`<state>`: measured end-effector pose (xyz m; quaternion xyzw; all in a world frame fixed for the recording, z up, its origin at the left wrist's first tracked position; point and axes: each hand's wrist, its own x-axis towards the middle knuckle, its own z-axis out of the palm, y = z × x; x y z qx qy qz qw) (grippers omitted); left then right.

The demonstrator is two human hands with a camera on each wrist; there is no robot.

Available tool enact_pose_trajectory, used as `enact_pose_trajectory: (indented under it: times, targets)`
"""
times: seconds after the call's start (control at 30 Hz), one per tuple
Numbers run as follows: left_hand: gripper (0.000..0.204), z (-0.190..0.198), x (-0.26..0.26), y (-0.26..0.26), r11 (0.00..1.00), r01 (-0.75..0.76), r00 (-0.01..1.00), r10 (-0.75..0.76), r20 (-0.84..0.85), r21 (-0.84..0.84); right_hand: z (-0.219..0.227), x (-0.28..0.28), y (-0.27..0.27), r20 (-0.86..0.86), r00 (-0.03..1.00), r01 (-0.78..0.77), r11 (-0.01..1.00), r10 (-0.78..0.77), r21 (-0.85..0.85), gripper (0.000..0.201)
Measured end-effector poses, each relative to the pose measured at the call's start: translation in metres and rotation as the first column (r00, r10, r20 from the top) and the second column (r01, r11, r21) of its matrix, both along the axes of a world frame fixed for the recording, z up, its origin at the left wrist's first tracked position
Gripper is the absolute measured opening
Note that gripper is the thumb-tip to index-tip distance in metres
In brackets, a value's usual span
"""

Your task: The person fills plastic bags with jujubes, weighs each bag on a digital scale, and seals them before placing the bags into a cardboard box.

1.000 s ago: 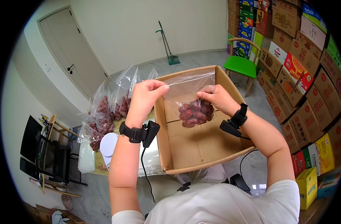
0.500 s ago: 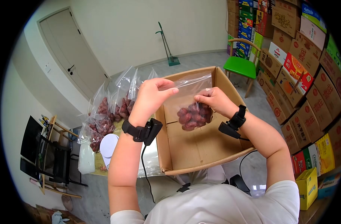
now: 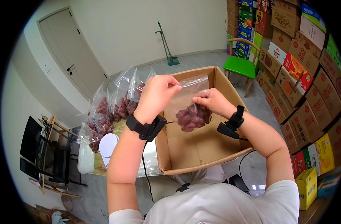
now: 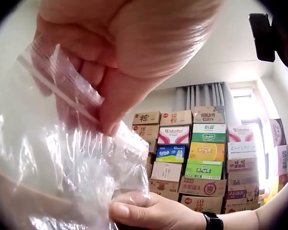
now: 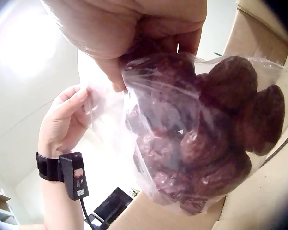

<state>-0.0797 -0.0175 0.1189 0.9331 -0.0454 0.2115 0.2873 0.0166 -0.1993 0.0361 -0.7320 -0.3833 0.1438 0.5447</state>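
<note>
A clear zip bag (image 3: 194, 84) with dark red dried dates (image 3: 192, 118) at its bottom hangs over a cardboard box (image 3: 189, 153). My left hand (image 3: 159, 95) pinches the bag's top edge between thumb and fingers; in the left wrist view the thumb lies right at the zip strip (image 4: 62, 93). My right hand (image 3: 215, 102) pinches the bag's side lower down, just above the dates. The right wrist view shows the dates (image 5: 201, 143) close up through wrinkled plastic, with the box wall behind.
Several filled bags of dates (image 3: 120, 108) stand on the table left of the box. A white scale (image 3: 109, 145) and a pile of clear bags (image 3: 86, 158) lie nearer me. Beyond the box are a green chair (image 3: 240, 68) and stacked cartons (image 3: 297, 89).
My left hand has slid rightward along the bag's top edge, towards the right hand. The right hand and the bag have shifted slightly left and down.
</note>
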Motion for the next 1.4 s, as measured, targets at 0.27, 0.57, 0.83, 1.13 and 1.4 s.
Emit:
enact_pose_trajectory:
  times: [0.27, 0.57, 0.83, 1.13, 1.4]
  targets:
    - [0.016, -0.002, 0.004, -0.006, 0.999, 0.013, 0.997, -0.016, 0.070, 0.030, 0.000, -0.001, 0.000, 0.005, 1.000, 0.003, 1.000, -0.003, -0.012, 0.024]
    - [0.017, -0.002, 0.007, -0.016, 0.996, 0.003, 0.997, -0.010, 0.074, 0.091, -0.001, 0.000, 0.001, 0.017, 1.000, -0.001, 1.000, 0.002, -0.018, 0.023]
    - [0.017, -0.001, 0.013, -0.026, 0.995, 0.011, 1.000, -0.013, 0.019, 0.099, -0.002, -0.002, 0.002, 0.046, 0.999, -0.010, 1.000, 0.010, -0.011, 0.023]
    - [0.012, -0.003, 0.017, -0.034, 0.991, 0.095, 0.989, -0.104, 0.106, 0.092, -0.003, -0.003, 0.003, 0.029, 1.000, 0.001, 1.000, 0.000, -0.026, 0.022]
    - [0.014, -0.006, 0.020, -0.039, 0.989, 0.103, 0.974, -0.121, 0.193, 0.103, -0.007, -0.001, 0.003, 0.065, 0.998, -0.010, 1.000, 0.010, -0.001, 0.023]
